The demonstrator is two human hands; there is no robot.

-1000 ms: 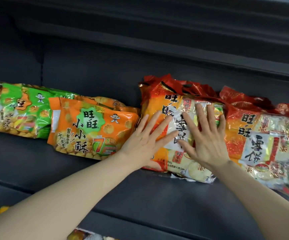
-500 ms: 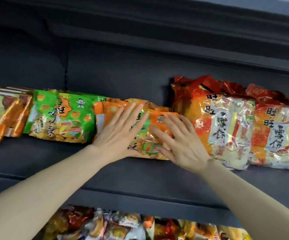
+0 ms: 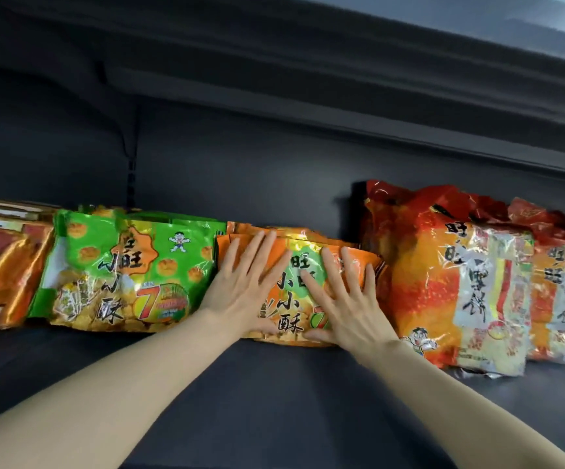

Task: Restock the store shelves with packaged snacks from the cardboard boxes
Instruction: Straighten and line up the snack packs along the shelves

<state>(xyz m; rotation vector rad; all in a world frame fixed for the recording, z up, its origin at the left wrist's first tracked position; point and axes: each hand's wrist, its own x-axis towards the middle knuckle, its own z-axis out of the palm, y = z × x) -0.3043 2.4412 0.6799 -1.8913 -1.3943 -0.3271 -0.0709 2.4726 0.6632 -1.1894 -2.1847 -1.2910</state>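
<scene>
Fingers of the left hand (image 3: pixel 240 292) and right hand (image 3: pixel 345 309) lie straight, spread flat on the orange bag (image 3: pixel 294 292) on the shelf (image 3: pixel 274 394). Green bags (image 3: pixel 128 275) and red bags (image 3: pixel 457 292) flank it; shelving looks partly done, much shelf bare, no boxes visible.

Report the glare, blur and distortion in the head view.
Head view: glare streaks the foil of the orange bag under both hands and the red-orange bags; the packs at the left edge are smeared with blur; the wide lens bends and tilts the dark shelf lines.
</scene>
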